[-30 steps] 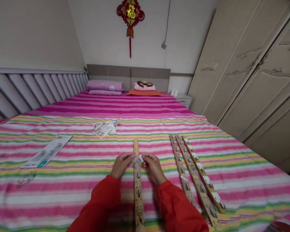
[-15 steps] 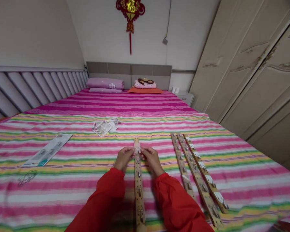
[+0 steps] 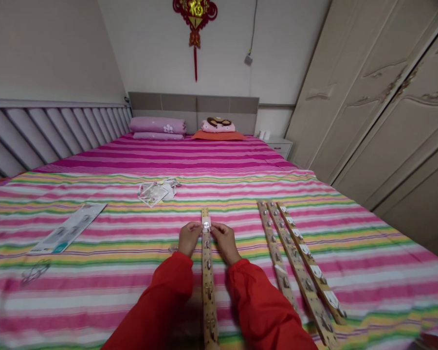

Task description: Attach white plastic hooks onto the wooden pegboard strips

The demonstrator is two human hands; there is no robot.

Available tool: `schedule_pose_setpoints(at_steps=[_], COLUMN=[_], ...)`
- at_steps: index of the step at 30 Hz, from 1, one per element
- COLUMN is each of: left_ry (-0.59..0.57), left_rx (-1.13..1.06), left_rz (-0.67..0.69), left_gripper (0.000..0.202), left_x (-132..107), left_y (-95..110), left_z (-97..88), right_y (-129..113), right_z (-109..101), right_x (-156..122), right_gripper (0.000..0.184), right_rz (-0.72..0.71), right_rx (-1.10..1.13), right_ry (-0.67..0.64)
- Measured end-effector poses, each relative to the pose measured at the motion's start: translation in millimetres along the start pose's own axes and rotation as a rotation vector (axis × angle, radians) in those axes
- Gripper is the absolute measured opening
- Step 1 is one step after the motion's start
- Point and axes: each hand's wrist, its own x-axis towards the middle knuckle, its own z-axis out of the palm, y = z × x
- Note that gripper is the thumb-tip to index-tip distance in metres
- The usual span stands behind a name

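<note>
A narrow wooden strip [image 3: 208, 278] lies lengthwise in front of me, with several metal hooks along it. Near its far end sits a small metal hook [image 3: 206, 225] with a whitish backing. From the left, my left hand [image 3: 189, 238] pinches the edge of this hook, thumb and forefinger together. My right hand [image 3: 224, 240] pinches the opposite edge in the same way. Fingers partly cover the strip there, so the exact grip is hard to see. Beside my left wrist lies a small clear scrap [image 3: 173, 248].
On the right lie three more hook strips [image 3: 300, 260], the outermost with white plates. Crumpled packaging [image 3: 159, 191] lies beyond my hands; a flat clear package [image 3: 71, 227] and a thin wire-like loop [image 3: 35, 271] are at left. Everything rests on a striped bedspread [image 3: 131, 267].
Both hands stay at the strip's far end. The small hook's shiny face shows more clearly between the fingers, and the whole view has shifted slightly.
</note>
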Motion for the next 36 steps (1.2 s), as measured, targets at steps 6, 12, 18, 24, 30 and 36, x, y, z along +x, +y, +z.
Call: schedule_pose_setpoints(at_steps=[6, 12, 18, 24, 30, 36], left_ry=[0.036, 0.046, 0.063, 0.072, 0.08, 0.108], left_rx=[0.006, -0.008, -0.003, 0.012, 0.024, 0.056], left_rz=[-0.002, -0.005, -0.006, -0.002, -0.003, -0.006], left_gripper=[0.026, 0.027, 0.026, 0.024, 0.021, 0.021], left_x=[6, 8, 8, 8, 7, 7], left_y=[-10, -14, -17, -19, -20, -22], left_z=[1.1, 3.8, 3.4, 3.2, 4.5, 4.9], right_y=[4, 6, 12, 14, 17, 21], right_z=[0, -1, -2, -2, -2, -3], right_x=[-1, -1, 1, 3, 4, 6], right_gripper=[0.021, 0.021, 0.022, 0.021, 0.021, 0.022], right_rz=[-0.003, -0.013, -0.011, -0.019, -0.017, -0.011], right_rx=[-0.033, -0.063, -0.08, -0.089, -0.123, -0.153], right_ry=[0.005, 0.022, 0.026, 0.017, 0.023, 0.02])
